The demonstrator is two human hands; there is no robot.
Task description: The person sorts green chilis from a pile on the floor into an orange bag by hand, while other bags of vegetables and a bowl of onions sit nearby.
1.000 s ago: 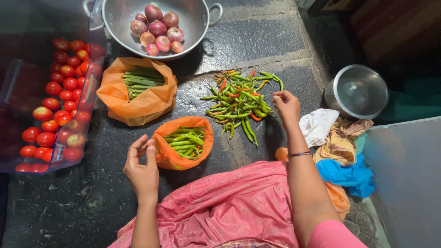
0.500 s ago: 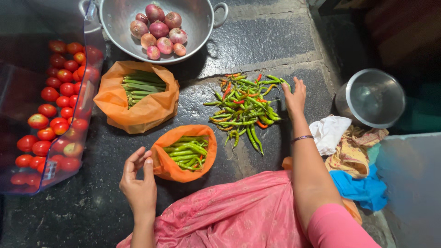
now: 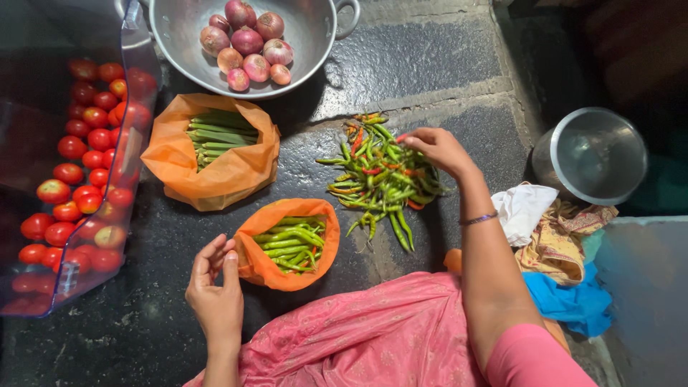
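Hands point(image 3: 215, 283) beside orange bag point(image 3: 252, 266) of chillies point(image 3: 287, 244).

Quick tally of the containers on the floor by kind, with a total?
Orange bags: 2 (okra bag, chilli bag)
Metal bowl of onions: 1
Steel pot: 1
Clear tomato tub: 1
Total: 5
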